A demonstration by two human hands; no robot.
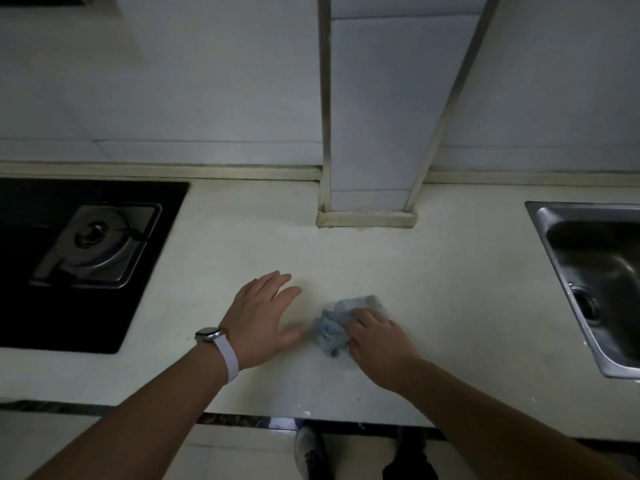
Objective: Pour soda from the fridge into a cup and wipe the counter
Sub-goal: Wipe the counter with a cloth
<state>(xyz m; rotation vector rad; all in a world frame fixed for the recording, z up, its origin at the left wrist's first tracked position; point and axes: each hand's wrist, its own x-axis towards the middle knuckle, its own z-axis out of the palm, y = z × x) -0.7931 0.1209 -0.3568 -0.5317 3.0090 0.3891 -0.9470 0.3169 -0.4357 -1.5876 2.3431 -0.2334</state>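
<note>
On the pale desk (242,237), seen from the head view, a crumpled light-blue cloth (334,327) lies a little below the middle of the picture, at about 5 o'clock from the centre. The right hand (377,341) rests on the cloth's right side, its fingers bent down over the fabric and pressing it against the surface; whether they actually pinch it I cannot tell. The left hand (263,313) sits just beside the cloth at its 9 o'clock, not touching it, palm down on the desk with the fingers straight and loosely spread, thumb pointing toward the cloth. A watch (209,334) with a pale strap circles the left wrist.

At 9 o'clock in the picture a black glass cooktop (145,258) is set into the desk, with a steel gas burner (97,244) in it. At 3 o'clock a steel sink (554,244) is sunk into the surface, its drain (585,306) visible. At 12 o'clock a tiled pillar (370,116) stands against the back wall. At 6 o'clock, below the desk's front edge, two shoes (308,452) stand on a light tiled floor. No cup or soda shows.
</note>
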